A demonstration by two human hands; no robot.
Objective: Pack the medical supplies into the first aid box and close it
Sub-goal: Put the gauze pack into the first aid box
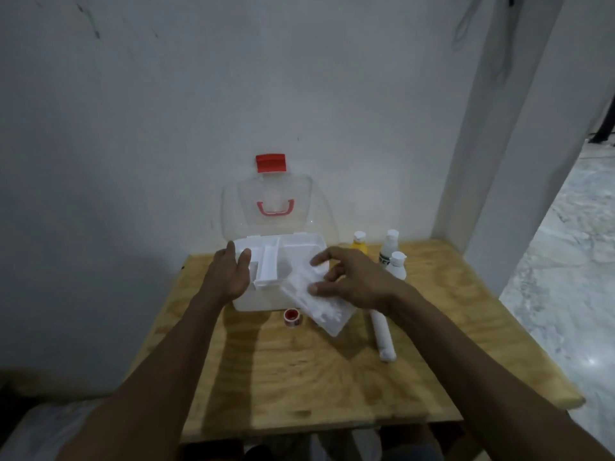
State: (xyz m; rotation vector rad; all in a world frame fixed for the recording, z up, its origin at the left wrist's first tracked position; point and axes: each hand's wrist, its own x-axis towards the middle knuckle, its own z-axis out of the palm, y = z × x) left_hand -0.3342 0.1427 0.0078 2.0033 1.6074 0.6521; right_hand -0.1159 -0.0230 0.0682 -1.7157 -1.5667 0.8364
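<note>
White plastic box (266, 299) seen at table (299, 377) centre, clear lid (276, 207) raised against wall at 12 o'clock. Left hand (229, 274) open, fingers spread, laid against box's 9 o'clock rim. Right hand (349, 281) pinched on flat clear pack (319, 304), tilted over box's 4 o'clock corner. Pack judged light, stiff, slippery; best gripped by edges. Tape roll (293, 317) at 6 o'clock, gauze roll (382, 337) at 4, three bottles (392, 257) at 2. Inner tray (269, 264) judged possible obstruction.
</note>
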